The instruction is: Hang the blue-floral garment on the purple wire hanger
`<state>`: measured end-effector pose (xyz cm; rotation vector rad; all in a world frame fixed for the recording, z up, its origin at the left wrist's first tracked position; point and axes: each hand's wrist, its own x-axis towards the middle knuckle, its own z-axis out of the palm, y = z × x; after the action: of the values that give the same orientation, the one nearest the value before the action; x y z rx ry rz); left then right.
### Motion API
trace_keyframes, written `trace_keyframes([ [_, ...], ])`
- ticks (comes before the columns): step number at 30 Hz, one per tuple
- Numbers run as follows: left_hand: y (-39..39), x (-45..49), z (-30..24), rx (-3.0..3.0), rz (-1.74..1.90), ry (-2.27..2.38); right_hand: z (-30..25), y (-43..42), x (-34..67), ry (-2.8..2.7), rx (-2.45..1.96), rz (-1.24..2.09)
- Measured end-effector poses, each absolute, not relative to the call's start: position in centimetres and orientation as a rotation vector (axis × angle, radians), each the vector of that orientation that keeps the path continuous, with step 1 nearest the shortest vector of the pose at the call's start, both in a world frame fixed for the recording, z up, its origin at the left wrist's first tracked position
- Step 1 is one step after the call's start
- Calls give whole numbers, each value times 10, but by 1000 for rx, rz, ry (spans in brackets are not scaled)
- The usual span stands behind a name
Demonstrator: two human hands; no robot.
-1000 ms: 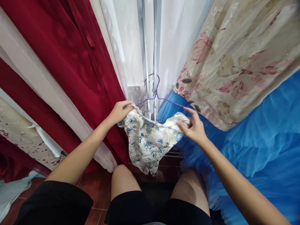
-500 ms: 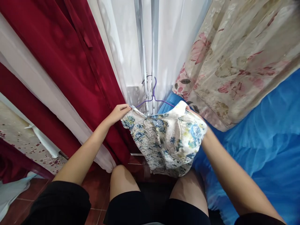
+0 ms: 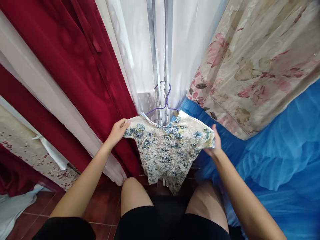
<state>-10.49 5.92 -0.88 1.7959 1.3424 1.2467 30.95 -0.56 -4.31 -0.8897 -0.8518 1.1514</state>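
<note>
A short-sleeved floral blouse (image 3: 166, 146), cream with blue and yellow flowers, hangs spread out in front of my knees. Its shoulders sit on a purple wire hanger (image 3: 166, 105), whose hook rises in front of the white cloth. My left hand (image 3: 118, 131) pinches the end of the sleeve on the left. At the other sleeve's edge, my right hand (image 3: 215, 143) grips the cloth, thumb up and its fingers partly hidden behind it. The blouse's lower hem hangs loose between my knees.
Long dark red drapes (image 3: 82, 66) hang at the left, white fabric (image 3: 140, 60) straight ahead. A cream cloth with pink flowers (image 3: 250, 73) and ruffled blue fabric (image 3: 275, 166) fill the right. Reddish floor tiles (image 3: 100, 206) show below.
My right hand has moved from the shoulder out to the sleeve's edge, and my left hand slid slightly outward and down. The blouse's right side is now unfolded and spread flat.
</note>
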Motion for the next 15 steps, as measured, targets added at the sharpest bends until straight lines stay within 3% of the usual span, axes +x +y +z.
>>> trace_keyframes([
  [4, 42, -100, -10, 1535, 1546, 1259, -39, -18, 316, -907, -966, 1144],
  [8, 33, -81, 30, 1666, 1772, 1259, -4, -21, 314, -754, -910, 1041],
  [12, 26, -70, 73, 2385, 1542, 1357, 12, -43, 309, -515, -847, 872],
  [15, 28, -60, 67, 2718, 1199, 1346, -5, -90, 300, -483, -886, 603],
])
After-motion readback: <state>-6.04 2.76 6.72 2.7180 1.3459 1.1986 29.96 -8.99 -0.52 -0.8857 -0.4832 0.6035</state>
